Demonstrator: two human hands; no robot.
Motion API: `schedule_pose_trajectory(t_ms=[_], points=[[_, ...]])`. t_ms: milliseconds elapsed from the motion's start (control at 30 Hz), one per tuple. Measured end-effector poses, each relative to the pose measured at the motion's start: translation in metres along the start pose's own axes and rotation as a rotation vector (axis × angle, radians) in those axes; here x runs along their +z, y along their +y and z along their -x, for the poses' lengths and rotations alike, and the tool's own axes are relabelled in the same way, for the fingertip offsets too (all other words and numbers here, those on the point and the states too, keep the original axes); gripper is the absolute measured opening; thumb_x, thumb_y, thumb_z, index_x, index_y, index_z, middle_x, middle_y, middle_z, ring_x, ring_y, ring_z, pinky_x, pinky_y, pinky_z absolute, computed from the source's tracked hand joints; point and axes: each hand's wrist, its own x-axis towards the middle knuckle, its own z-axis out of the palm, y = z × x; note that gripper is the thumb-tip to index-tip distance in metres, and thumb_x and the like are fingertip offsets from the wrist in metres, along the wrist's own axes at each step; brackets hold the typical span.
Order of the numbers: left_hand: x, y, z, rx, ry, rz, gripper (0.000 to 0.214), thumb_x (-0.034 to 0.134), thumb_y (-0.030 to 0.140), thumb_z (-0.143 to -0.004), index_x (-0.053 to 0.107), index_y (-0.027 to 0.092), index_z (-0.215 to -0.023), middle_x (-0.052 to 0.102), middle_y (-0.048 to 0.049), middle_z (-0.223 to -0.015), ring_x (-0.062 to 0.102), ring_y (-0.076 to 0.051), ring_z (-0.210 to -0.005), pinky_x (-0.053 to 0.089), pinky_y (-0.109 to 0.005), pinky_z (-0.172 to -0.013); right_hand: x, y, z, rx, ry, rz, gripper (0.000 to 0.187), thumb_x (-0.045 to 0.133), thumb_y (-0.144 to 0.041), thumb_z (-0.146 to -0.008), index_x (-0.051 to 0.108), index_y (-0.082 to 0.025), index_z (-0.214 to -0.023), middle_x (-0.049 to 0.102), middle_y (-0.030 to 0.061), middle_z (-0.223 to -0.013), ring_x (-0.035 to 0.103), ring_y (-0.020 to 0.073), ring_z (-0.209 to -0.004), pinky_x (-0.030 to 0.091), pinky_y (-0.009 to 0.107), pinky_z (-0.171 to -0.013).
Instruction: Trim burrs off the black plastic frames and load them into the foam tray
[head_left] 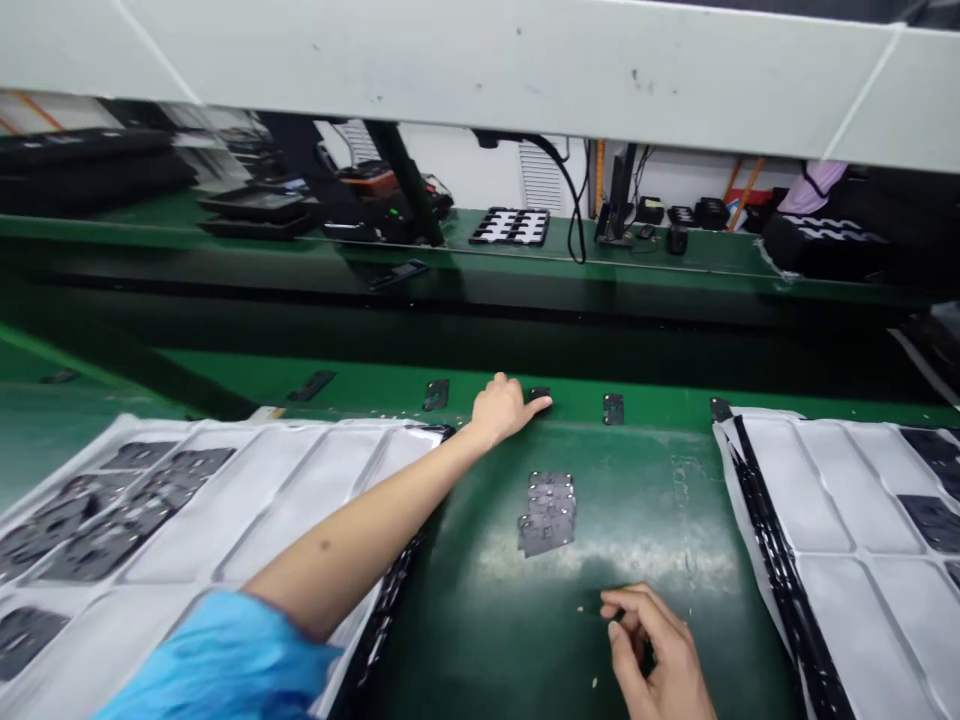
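Observation:
My left hand point(501, 412) stretches out to the green strip behind the worktop. Its thumb sticks out sideways over a small dark flat plate with cutouts point(540, 394), and its other fingers point away from me. Whether it touches that plate I cannot tell. Closer to me, an overlapping stack of similar grey plates point(549, 512) lies on the green worktop point(637, 490). My right hand point(660, 650) hovers low at the front, right of the stack, fingers loosely curved, thumb apart, and nothing visible between them.
More plates lie spaced along the green strip point(495, 370). On the left, a white compartment tray point(255, 545) holds several dark plates; another white tray point(847, 500) flanks the right. A pale beam point(480, 70) crosses overhead. Behind are a bench with equipment and a hanging black cable point(577, 220).

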Motion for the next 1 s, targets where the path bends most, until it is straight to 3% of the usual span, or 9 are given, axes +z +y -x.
schedule_pose_trajectory(t_ms=[133, 233, 333, 400, 467, 567, 667, 767, 1000], points=[[0.003, 0.026, -0.034, -0.040, -0.135, -0.003, 0.032, 0.071, 0.039, -0.098, 0.068, 0.015, -0.118, 0.070, -0.0100, -0.122, 0.070, -0.025, -0.107, 0.058, -0.047, -0.094, -0.010, -0.009, 0.000, -0.016, -0.045, 0.036, 0.026, 0.054, -0.012, -0.096, 0.071, -0.021, -0.113, 0.073, 0.0063, -0.095, 0.068, 0.0163, -0.071, 0.052, 0.023, -0.062], [0.000, 0.049, -0.023, 0.049, -0.189, 0.048, 0.017, 0.067, 0.027, -0.099, 0.069, 0.013, -0.111, 0.075, -0.0091, -0.108, 0.073, -0.025, -0.098, 0.058, -0.042, -0.088, -0.017, -0.017, -0.005, -0.015, -0.013, 0.048, 0.027, 0.055, -0.009, -0.093, 0.070, -0.020, -0.112, 0.073, 0.0053, -0.094, 0.067, 0.0160, -0.070, 0.053, 0.024, -0.065], [-0.010, 0.071, 0.026, 0.226, -0.262, 0.168, 0.009, 0.061, 0.019, -0.099, 0.067, 0.016, -0.104, 0.077, -0.0045, -0.085, 0.075, -0.022, -0.086, 0.054, -0.031, -0.081, -0.027, -0.023, -0.013, 0.005, 0.087, 0.024, 0.025, 0.055, -0.012, -0.096, 0.070, -0.021, -0.114, 0.072, 0.0059, -0.099, 0.067, 0.0165, -0.074, 0.054, 0.026, -0.068], [-0.018, 0.084, 0.073, 0.352, -0.356, 0.263, 0.008, 0.061, 0.027, -0.099, 0.067, 0.021, -0.100, 0.073, 0.0033, -0.072, 0.073, -0.018, -0.072, 0.051, -0.024, -0.073, -0.037, -0.028, -0.021, 0.023, 0.202, 0.001, 0.025, 0.055, -0.018, -0.100, 0.069, -0.021, -0.121, 0.071, 0.0076, -0.106, 0.067, 0.0173, -0.079, 0.055, 0.027, -0.071], [-0.025, 0.094, 0.119, 0.505, -0.446, 0.418, 0.018, 0.060, 0.030, -0.100, 0.067, 0.021, -0.086, 0.068, 0.0051, -0.063, 0.066, -0.015, -0.062, 0.045, -0.022, -0.063, -0.048, -0.034, -0.028, 0.047, 0.296, -0.031, 0.029, 0.057, -0.024, -0.102, 0.066, -0.021, -0.129, 0.069, 0.0081, -0.108, 0.065, 0.0174, -0.080, 0.056, 0.028, -0.073], [-0.034, 0.099, 0.171, 0.616, -0.393, 0.588, 0.034, 0.060, 0.034, -0.099, 0.061, 0.020, -0.067, 0.058, 0.0048, -0.058, 0.054, -0.013, -0.055, 0.036, -0.023, -0.058, -0.060, -0.046, -0.033, 0.076, 0.224, -0.154, 0.032, 0.058, -0.033, -0.104, 0.065, -0.021, -0.133, 0.068, 0.0054, -0.098, 0.064, 0.0168, -0.075, 0.054, 0.028, -0.071], [-0.033, 0.098, 0.200, 0.647, -0.284, 0.636, 0.034, 0.054, 0.029, -0.101, 0.057, 0.020, -0.069, 0.055, 0.0044, -0.062, 0.050, -0.012, -0.056, 0.035, -0.024, -0.058, -0.063, -0.058, -0.028, 0.110, 0.101, -0.279, 0.026, 0.056, -0.036, -0.106, 0.071, -0.020, -0.120, 0.063, 0.0002, -0.080, 0.053, 0.0123, -0.059, 0.044, 0.024, -0.055], [-0.025, 0.097, 0.219, 0.656, -0.208, 0.630, 0.028, 0.048, 0.024, -0.102, 0.051, 0.021, -0.075, 0.054, 0.0043, -0.066, 0.049, -0.013, -0.057, 0.035, -0.024, -0.057, -0.062, -0.064, -0.021, 0.097, 0.118, -0.311, 0.022, 0.058, -0.035, -0.105, 0.074, -0.020, -0.107, 0.063, 0.0006, -0.083, 0.044, 0.0093, -0.054, 0.036, 0.023, -0.050], [-0.007, 0.105, 0.239, 0.690, -0.115, 0.636, 0.021, 0.043, 0.019, -0.105, 0.047, 0.024, -0.085, 0.052, 0.0055, -0.070, 0.049, -0.013, -0.056, 0.037, -0.024, -0.055, -0.064, -0.059, -0.017, 0.117, 0.151, -0.447, 0.020, 0.066, -0.035, -0.100, 0.075, -0.020, -0.094, 0.069, 0.0037, -0.085, 0.061, 0.0152, -0.071, 0.048, 0.025, -0.061]])
